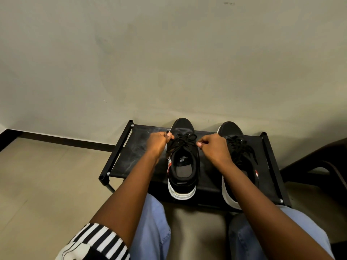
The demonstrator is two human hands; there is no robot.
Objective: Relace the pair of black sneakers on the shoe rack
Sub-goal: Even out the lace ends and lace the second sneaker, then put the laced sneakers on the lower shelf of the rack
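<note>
Two black sneakers with white soles stand side by side on a low black shoe rack (131, 156), toes toward the wall. The left sneaker (183, 166) has its black lace (185, 140) threaded through the upper eyelets. My left hand (158, 142) pinches one end of that lace at the shoe's left side. My right hand (214, 145) pinches the other end at its right side. The right sneaker (236, 143) is laced and partly hidden behind my right forearm.
The rack stands against a plain beige wall (169, 62) with a dark skirting strip. Tiled floor (47, 175) lies to the left. A dark piece of furniture (319, 166) sits close on the right. My knees in blue jeans (154, 231) are just before the rack.
</note>
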